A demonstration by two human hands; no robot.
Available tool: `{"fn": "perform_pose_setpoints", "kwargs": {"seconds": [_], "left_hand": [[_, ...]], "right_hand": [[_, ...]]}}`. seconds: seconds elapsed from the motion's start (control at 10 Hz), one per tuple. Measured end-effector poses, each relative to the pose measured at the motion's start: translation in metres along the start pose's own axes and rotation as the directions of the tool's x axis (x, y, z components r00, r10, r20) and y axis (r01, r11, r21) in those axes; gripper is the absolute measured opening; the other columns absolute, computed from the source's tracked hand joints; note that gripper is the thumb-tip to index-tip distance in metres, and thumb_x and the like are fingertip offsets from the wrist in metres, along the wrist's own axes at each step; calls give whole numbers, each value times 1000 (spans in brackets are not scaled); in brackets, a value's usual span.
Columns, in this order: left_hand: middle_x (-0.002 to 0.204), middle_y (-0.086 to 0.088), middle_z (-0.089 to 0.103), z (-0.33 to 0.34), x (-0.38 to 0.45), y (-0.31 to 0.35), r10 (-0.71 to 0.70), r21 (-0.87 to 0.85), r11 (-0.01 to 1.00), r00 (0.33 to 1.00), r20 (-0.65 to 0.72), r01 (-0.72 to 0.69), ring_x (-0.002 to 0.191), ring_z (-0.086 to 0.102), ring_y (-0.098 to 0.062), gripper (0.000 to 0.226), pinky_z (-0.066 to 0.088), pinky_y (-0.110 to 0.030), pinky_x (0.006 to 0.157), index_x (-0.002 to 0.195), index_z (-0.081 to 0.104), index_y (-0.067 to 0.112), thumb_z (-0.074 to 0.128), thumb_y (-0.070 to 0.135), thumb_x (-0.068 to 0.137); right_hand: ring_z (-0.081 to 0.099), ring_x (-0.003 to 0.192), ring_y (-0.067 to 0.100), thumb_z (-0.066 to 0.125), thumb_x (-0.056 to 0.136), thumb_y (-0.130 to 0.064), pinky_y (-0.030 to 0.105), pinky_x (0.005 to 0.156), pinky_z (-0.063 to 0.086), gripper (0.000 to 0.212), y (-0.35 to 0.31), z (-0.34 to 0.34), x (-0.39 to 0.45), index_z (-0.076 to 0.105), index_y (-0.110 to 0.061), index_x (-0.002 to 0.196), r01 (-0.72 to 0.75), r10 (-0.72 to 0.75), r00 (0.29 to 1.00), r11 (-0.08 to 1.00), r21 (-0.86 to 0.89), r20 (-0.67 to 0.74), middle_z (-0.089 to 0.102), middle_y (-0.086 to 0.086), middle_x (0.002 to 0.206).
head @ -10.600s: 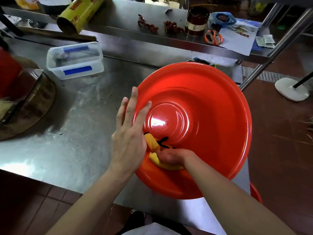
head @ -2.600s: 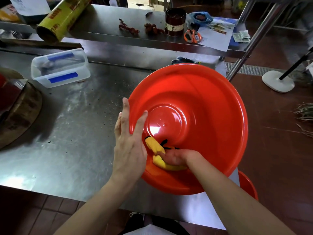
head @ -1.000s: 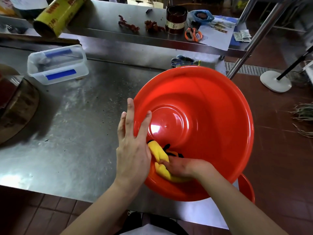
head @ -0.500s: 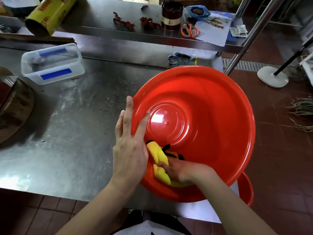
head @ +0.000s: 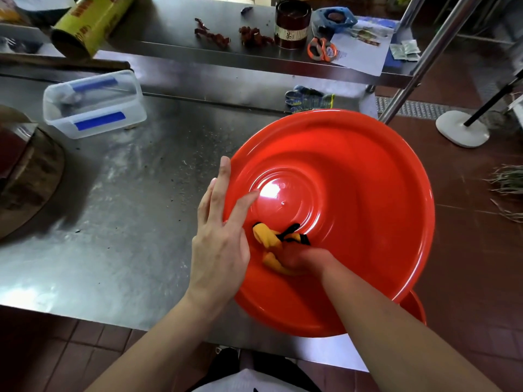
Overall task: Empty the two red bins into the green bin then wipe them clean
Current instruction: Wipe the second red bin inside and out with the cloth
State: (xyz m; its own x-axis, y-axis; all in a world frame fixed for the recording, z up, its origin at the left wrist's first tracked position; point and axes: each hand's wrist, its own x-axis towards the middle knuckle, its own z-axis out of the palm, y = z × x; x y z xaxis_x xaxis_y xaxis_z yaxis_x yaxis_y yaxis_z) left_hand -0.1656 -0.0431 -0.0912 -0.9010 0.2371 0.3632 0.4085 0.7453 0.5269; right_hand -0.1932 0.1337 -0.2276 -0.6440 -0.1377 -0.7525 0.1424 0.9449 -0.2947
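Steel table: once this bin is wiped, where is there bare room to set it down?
The widest bare steel table patch lies left of the red bin, bordered by the clear container behind, the wooden block at left and the front edge. The raised shelf behind is crowded; the gloves fill the back right corner.

Bin [head: 353,171] on desk [head: 127,222], right end; lidded container [head: 94,104] far left; gloves [head: 310,98] behind bin; scissors [head: 322,49] on shelf [head: 169,29].

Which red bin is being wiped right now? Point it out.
The large red bin on the steel table, where the right hand presses a yellow cloth. The other red bin only peeks out beneath, untouched.
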Motion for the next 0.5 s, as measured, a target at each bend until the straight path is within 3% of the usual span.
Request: {"fn": "perform_pose_setpoints", "kwargs": {"seconds": [0.1, 0.2, 0.3, 0.4, 0.5], "left_hand": [[170, -3, 11, -2, 2, 1, 12, 4, 1000, 1000, 26, -12, 147, 33, -33, 61, 46, -38, 96, 128, 64, 20, 54, -15, 80], [169, -6, 12, -5, 6, 5, 42, 1, 999, 998, 45, -42, 148, 33, -32, 56, 53, -40, 93, 122, 67, 19, 56, -14, 78], [169, -6, 15, -7, 14, 3, 142, 29, 989, 986, 83, -145, 148, 32, -32, 54, 62, -46, 75, 117, 66, 17, 57, -14, 74], [169, -4, 15, -14, 26, 3, 169, 57, 983, 979, 109, -176, 148, 32, -31, 53, 62, -44, 68, 116, 64, 17, 59, -15, 74], [170, 0, 13, -24, 43, -7, 190, 71, 977, 969, 156, -203, 147, 31, -29, 46, 61, -48, 65, 114, 64, 18, 61, -12, 79]], "right_hand": [[35, 147, 21, 39, 81, -73, 40, 122, 21, 75, 14, 12, 14, 13, -62, 151, 61, -40, 991, 984, 168, -126, 33, -18, 160], [49, 133, 20, 40, 85, -71, 38, 116, 31, 63, 12, 14, 17, 38, -51, 144, 26, 0, 994, 970, 240, -105, 50, -8, 147], [56, 101, 18, 39, 99, -58, 37, 96, 40, 34, -3, 2, 5, 51, -28, 107, -40, 59, 996, 965, 258, -66, 63, 11, 120], [59, 77, 17, 42, 85, -68, 33, 94, 44, 43, -4, 2, 5, 52, -31, 104, 55, -11, 987, 961, 271, -160, 67, 2, 91], [58, 78, 13, 50, 71, -69, 32, 100, 42, 57, 2, -1, 1, 43, -48, 124, 131, -106, 985, 972, 194, -135, 57, -17, 81]]}}
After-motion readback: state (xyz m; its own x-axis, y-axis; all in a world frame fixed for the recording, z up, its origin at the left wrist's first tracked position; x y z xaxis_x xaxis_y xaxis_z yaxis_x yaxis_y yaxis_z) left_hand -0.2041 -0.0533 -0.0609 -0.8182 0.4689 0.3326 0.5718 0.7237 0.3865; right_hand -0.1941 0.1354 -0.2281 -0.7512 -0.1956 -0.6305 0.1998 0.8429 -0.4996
